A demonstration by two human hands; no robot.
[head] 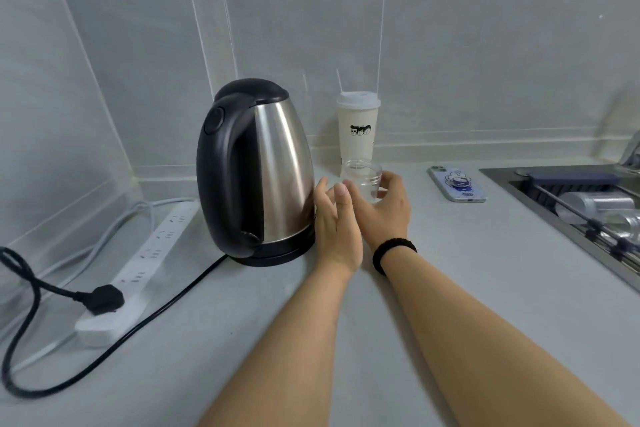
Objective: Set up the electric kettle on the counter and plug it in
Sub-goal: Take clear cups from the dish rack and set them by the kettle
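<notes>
Head view. Steel-bodied electric kettle with black handle and lid (pixel 256 170) upright on its black base, toward the worktop's back-left corner. Black plug (pixel 100 298) seated in white power strip (pixel 138 270) along the left edge. Left hand (pixel 334 225) relaxed, fingers wide, beside the kettle, holding nothing. Right hand (pixel 384 204) has its grip round a small clear glass jar (pixel 363 180).

Risks, as judged:
- jar knocked against kettle
- water spilling toward strip
- slack black cord (pixel 166 305) snagged by a forearm
</notes>
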